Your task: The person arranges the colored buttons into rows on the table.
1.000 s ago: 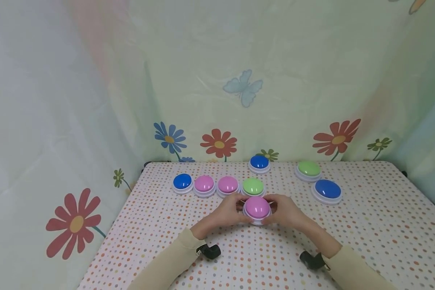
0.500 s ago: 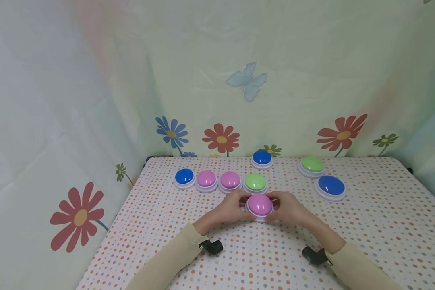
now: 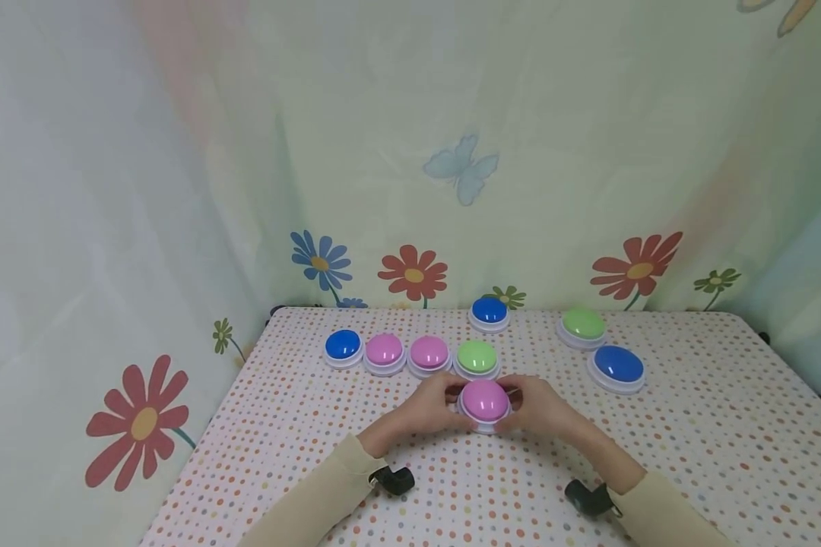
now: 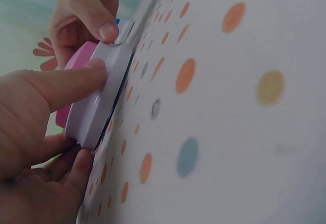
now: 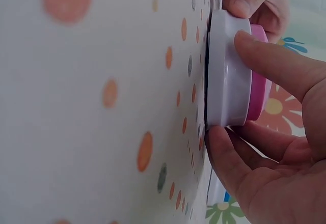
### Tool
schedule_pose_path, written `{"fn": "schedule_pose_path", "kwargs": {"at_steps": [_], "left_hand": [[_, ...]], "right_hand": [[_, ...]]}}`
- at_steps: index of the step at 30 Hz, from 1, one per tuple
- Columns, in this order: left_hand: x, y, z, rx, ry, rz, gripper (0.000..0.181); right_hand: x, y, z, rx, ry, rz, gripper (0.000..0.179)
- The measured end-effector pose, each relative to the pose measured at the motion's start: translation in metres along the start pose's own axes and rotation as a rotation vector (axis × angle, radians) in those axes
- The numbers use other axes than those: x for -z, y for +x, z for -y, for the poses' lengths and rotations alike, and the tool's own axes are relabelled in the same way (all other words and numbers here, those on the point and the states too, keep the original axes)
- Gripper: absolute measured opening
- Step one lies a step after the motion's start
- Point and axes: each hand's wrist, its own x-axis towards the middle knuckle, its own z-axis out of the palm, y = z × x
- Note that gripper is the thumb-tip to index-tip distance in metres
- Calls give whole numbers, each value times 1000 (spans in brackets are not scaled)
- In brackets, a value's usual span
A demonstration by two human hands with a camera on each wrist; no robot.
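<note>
A pink push button (image 3: pixel 485 399) with a white round base sits at the middle of the dotted table, between both hands. My left hand (image 3: pixel 432 404) grips its left side, the thumb on the white rim and the other fingers curled round the base. From the right, my right hand (image 3: pixel 537 408) holds the same base in a mirrored grip. In the right wrist view the white base (image 5: pixel 229 71) stands right at the tablecloth, fingertips low along its edge. Just behind it is a green button (image 3: pixel 477 356).
Left of the green button, a pink button (image 3: pixel 429 352), another pink button (image 3: pixel 384 350) and a blue button (image 3: pixel 343 345) form a row. Farther back stands a blue button (image 3: pixel 489 310). On the right are a green button (image 3: pixel 584 324) and a larger blue button (image 3: pixel 617 365). A flowered curtain (image 3: pixel 356 190) borders the table.
The head view tilts slightly and shifts back. Both hands keep their hold on the pink button, which stays in about the same spot before the green one.
</note>
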Motion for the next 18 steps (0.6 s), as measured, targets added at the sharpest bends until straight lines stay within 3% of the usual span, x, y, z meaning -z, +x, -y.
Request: {"fn": "schedule_pose_path", "kwargs": {"at_steps": [10, 14, 18], "left_hand": [[-4, -9, 7, 16, -3, -26, 66], [-1, -9, 6, 2, -3, -9, 66], [12, -11, -3, 72, -26, 7, 72]], "right_hand": [[-7, -2, 1, -15, 39, 4, 78], [-5, -3, 3, -4, 43, 10, 78], [8, -9, 4, -1, 47, 22, 79]]}}
